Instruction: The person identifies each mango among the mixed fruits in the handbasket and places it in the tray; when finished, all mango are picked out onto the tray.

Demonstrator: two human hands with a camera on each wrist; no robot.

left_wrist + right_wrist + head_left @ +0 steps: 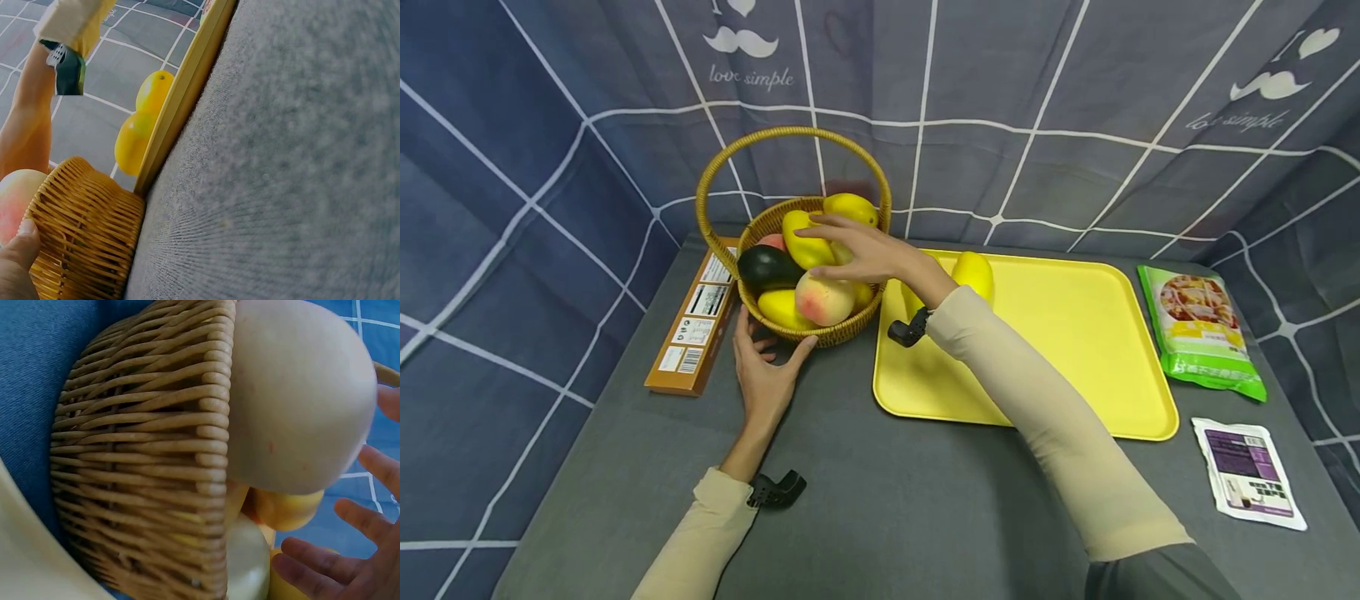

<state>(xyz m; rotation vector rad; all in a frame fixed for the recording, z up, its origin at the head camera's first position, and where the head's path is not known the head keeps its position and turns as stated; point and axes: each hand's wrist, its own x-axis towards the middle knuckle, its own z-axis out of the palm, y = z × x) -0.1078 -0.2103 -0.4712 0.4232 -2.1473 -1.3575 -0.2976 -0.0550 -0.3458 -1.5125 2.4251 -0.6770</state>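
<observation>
A wicker basket (842,336) with a tall hoop handle holds several fruits: a pale pink-blushed peach (824,298) at the front, yellow mangoes (850,208), and a dark green oval fruit (769,267). My left hand (765,367) holds the basket at its front left, thumb on the rim beside the peach. Over the fruit, my right hand (868,254) reaches in from the right with spread, fairly straight fingers. In the right wrist view those fingers (365,519) are near the peach (300,394); whether they touch any fruit is unclear.
To the basket's right lies a yellow tray (1075,333) with mangoes (973,275) at its left end, partly behind my right arm. A brown box (688,333) lies left of the basket. A green food bag (1202,329) and a white-purple packet (1247,471) lie at far right.
</observation>
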